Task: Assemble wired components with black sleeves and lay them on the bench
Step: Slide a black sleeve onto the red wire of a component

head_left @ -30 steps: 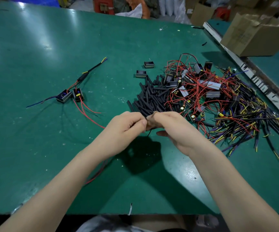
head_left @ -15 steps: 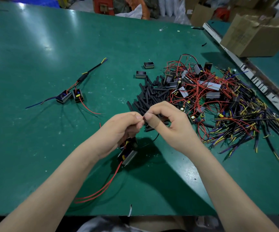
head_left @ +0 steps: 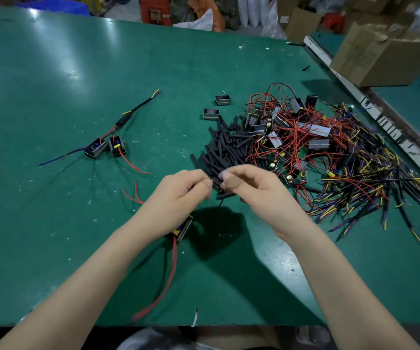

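A black sleeve (head_left: 222, 186) sits pinched between both hands, just above the near middle of the green tabletop (head_left: 52, 72). The left hand (head_left: 178, 195) has its fingers curled in on the sleeve's left end, and a small boxy component (head_left: 184, 228) with red wires (head_left: 168, 276) hangs out below that wrist. The right hand (head_left: 254, 188) has thumb and forefinger closed on the sleeve's right end. Just beyond the hands is the loose pile of black sleeves (head_left: 225, 147), running into a tangle of wired components (head_left: 312, 145) on the right. Over on the left lies a finished assembly (head_left: 105, 145), well apart. A cardboard box (head_left: 380, 54) stands far right; can't see what's inside it.
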Demonstrator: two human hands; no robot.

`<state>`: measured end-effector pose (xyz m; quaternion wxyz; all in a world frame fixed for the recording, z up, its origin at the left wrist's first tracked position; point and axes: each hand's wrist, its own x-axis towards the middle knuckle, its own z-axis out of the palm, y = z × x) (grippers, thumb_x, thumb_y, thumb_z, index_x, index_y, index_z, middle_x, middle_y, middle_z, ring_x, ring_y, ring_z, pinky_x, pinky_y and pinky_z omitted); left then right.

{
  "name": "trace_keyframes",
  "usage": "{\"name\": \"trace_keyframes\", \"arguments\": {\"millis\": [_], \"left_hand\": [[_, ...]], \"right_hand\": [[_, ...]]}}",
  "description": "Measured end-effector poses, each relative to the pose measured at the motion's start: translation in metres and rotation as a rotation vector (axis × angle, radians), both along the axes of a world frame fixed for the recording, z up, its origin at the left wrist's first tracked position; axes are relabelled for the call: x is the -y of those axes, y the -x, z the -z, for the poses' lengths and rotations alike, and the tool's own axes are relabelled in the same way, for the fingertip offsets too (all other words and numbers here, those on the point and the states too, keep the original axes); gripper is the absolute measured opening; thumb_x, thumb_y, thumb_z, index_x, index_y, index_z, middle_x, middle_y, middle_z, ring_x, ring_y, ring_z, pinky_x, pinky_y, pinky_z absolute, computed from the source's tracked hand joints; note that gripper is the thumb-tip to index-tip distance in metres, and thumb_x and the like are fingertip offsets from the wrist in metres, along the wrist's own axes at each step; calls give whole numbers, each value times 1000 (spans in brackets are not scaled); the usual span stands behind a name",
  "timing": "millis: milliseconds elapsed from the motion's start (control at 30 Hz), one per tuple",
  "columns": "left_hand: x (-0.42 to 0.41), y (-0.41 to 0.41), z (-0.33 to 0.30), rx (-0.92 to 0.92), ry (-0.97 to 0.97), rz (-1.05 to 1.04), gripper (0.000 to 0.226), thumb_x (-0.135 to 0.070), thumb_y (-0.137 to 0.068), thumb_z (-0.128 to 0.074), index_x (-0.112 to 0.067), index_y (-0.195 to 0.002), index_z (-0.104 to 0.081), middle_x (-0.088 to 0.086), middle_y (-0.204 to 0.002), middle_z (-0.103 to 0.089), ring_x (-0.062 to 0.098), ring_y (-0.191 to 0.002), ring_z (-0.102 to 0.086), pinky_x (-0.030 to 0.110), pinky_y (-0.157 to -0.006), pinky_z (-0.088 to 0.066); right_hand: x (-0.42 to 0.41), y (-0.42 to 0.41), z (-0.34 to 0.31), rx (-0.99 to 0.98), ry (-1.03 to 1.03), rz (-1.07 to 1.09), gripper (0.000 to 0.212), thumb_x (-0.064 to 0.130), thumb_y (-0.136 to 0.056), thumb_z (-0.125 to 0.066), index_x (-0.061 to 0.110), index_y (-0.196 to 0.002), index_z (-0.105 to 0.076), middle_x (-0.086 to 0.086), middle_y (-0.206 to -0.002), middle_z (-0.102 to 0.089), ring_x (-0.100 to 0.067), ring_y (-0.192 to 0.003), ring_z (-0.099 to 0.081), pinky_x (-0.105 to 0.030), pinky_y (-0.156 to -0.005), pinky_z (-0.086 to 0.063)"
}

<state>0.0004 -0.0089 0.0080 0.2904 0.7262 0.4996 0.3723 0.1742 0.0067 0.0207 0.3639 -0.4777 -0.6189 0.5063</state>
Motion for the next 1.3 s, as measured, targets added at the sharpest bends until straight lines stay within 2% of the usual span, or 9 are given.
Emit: {"name": "trace_keyframes", "arguments": {"millis": [200,467,567,700,767,900,1033,1167,1300], "left_hand": [[-2,-6,-7,384,214,76,27,-20,-84,-42,-23,-58,-49,-14,-52,-43,-2,-52,-36,10,-53,-30],[-2,-6,-5,543,450,188,30,-26,-80,-45,-26,-52,-55,-11,-52,-31,7,-51,-25,24,-51,-22],[1,-4,-7,363,342,143,28,-28,-82,-46,-27,-56,-54,-11,-54,-36,7,-54,-30,23,-53,-26],[2,-1,-6,-393,-279,135,27,-30,-89,-39,-18,-66,-46,-8,-60,-43,17,-65,-36,26,-64,-35],[2,-1,-7,-499,-368,141,35,-31,-89,-33,-10,-67,-50,0,-63,-45,22,-66,-35,37,-66,-38],[4,0,-6,-105,-90,58,29,-30,-88,-41,-12,-69,-53,-8,-61,-44,9,-70,-42,21,-65,-31],[2,0,-10,218,119,68,23,-25,-86,-42,-20,-65,-50,-17,-56,-47,-3,-56,-39,11,-57,-32],[2,-2,-9,416,267,107,30,-24,-84,-43,-25,-55,-50,-14,-53,-41,1,-53,-34,15,-53,-30],[2,-1,-6,491,374,150,30,-26,-82,-45,-27,-52,-52,-15,-53,-38,4,-52,-32,17,-51,-30]], "right_hand": [[8,-2,4,16,-359,-14,20,12,-89,-65,29,-99,-66,1,-99,-62,-8,-90,-60,-27,-83,-49],[9,3,5,83,-565,10,6,13,-88,-63,17,-88,-67,0,-90,-61,-10,-85,-57,-22,-76,-44],[9,3,4,113,-347,7,16,19,-90,-63,28,-77,-65,13,-82,-61,-4,-81,-55,-18,-76,-41],[6,4,-2,22,269,-24,24,15,-87,-57,23,-66,-66,8,-70,-62,-3,-74,-56,-25,-74,-39],[5,2,-3,0,398,-55,22,20,-87,-57,24,-68,-67,7,-73,-61,-5,-75,-58,-33,-75,-35],[7,3,-1,-96,206,8,22,22,-91,-61,28,-74,-74,14,-76,-70,2,-75,-62,-24,-73,-41],[12,0,0,-157,-163,23,16,10,-88,-65,26,-92,-68,13,-82,-68,0,-77,-60,-14,-72,-46],[15,0,1,3,-435,16,18,6,-86,-66,20,-97,-69,-6,-97,-63,-4,-85,-59,-15,-78,-47],[14,2,5,42,-524,34,12,7,-86,-66,10,-97,-70,-6,-95,-62,-5,-85,-58,-16,-79,-46]]}}
